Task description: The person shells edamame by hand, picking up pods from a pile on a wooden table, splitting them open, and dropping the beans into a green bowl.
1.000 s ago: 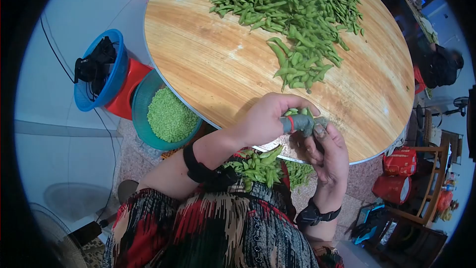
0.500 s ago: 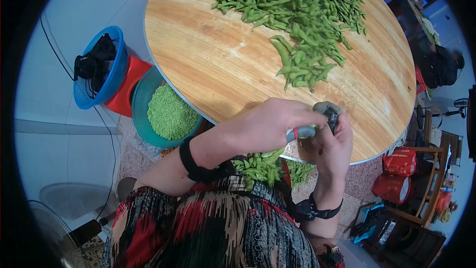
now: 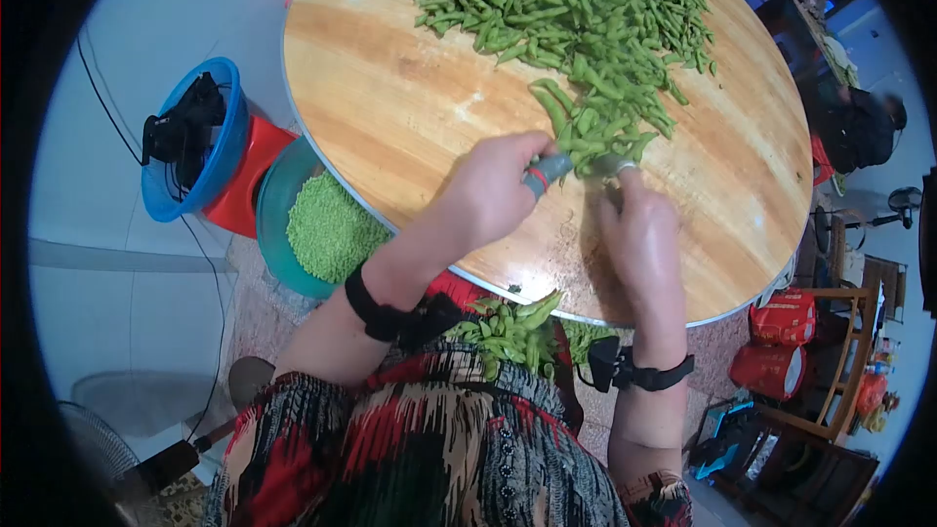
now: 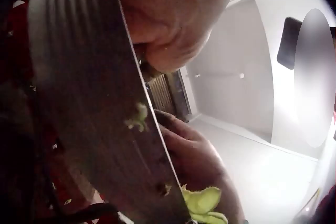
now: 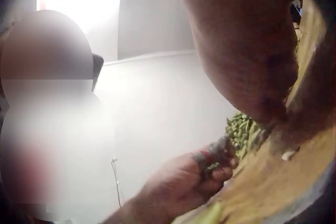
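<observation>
Green soybean pods (image 3: 595, 127) lie in a loose tongue running from a large heap (image 3: 556, 0) on the round wooden table (image 3: 390, 107). My left hand (image 3: 493, 185), its thumb wrapped in grey tape with a red band, is just left of the nearest pods. In the right wrist view its fingers curl round small green soybeans (image 5: 212, 166). My right hand (image 3: 639, 229) reaches to the near end of the pods, a taped fingertip right at them and the thumb apart from it. More pods (image 3: 512, 332) rest on my lap below the table edge.
A teal basket (image 3: 278, 239) of shelled soybeans (image 3: 332, 229) stands left, below the table. Beside it, a blue basin (image 3: 229, 151) with black items sits on a red stool (image 3: 249, 181). A fan (image 3: 98, 459) is at lower left, a wooden chair (image 3: 849, 381) at right.
Both hands were together near the table's front edge. They have parted and moved forward to the pods, the right hand reaching their near end.
</observation>
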The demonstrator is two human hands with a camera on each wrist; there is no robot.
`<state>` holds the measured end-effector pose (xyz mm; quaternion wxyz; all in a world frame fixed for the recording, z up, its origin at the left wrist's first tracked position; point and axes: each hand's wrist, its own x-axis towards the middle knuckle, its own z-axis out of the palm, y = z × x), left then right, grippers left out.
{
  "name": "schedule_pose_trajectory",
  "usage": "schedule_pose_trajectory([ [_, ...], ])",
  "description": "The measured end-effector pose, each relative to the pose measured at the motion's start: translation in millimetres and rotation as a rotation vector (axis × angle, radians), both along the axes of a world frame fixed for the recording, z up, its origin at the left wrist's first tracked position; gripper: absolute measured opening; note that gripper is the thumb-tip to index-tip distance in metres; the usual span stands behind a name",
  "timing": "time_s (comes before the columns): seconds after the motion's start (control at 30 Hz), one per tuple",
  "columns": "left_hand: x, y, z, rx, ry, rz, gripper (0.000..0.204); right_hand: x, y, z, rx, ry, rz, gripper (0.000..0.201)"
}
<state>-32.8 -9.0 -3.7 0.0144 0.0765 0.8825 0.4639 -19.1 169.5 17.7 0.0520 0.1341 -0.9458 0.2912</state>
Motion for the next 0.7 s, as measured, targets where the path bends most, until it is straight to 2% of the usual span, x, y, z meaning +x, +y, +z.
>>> schedule_pose_trajectory([
  [0.03, 2, 0, -3, 0.065, 0.004, -0.031, 0.014, -6, -2, -3, 0.122, 0.104, 0.01, 0.026],
  [0.07, 4, -1, -4, 0.13, 0.004, -0.062, 0.016, -3, 1, -2, 0.255, 0.07, 0.027, 0.024],
  [0.1, 7, -1, -2, 0.131, 0.014, -0.062, 0.016, -1, 2, -2, 0.256, 0.079, 0.026, 0.024],
  [0.17, 14, -1, 0, 0.733, -0.294, -0.093, 0.021, -2, 5, -5, 0.179, 0.067, -0.039, 0.022],
  [0.23, 17, 4, 2, 0.789, -0.361, -0.112, 0.024, -7, 4, -8, 0.118, 0.086, -0.089, 0.02],
  [0.33, 20, 9, -2, 0.933, -0.449, -0.148, 0.029, -11, 8, -10, 0.196, 0.118, -0.052, 0.019],
  [0.4, 20, 10, 0, 1.028, -0.469, -0.162, 0.03, -8, 13, -16, 0.048, 0.274, 0.044, 0.014],
  [0.43, 21, 11, 4, 1.071, -0.485, -0.165, 0.031, -4, 16, -13, 0.049, 0.272, 0.05, 0.014],
  [0.5, 24, 11, 3, 1.115, -0.514, -0.155, 0.032, 9, 21, 1, -0.97, -0.646, -0.07, 0.01],
  [0.53, 24, 12, 2, 1.214, -0.583, -0.284, 0.029, 16, 24, 6, -1.166, -0.818, -0.029, 0.011],
  [0.57, 24, 13, 1, 1.309, -0.651, -0.42, 0.027, 20, 25, 4, -1.169, -0.821, -0.035, 0.011],
  [0.63, 24, 18, -6, 1.337, -0.648, -0.422, 0.023, 26, 27, 0, -1.464, -0.981, 0.135, 0.012],
  [0.7, 26, 21, -7, 1.366, -0.64, -0.418, 0.019, 31, 28, 2, -1.381, -1.007, 0.168, 0.013],
])
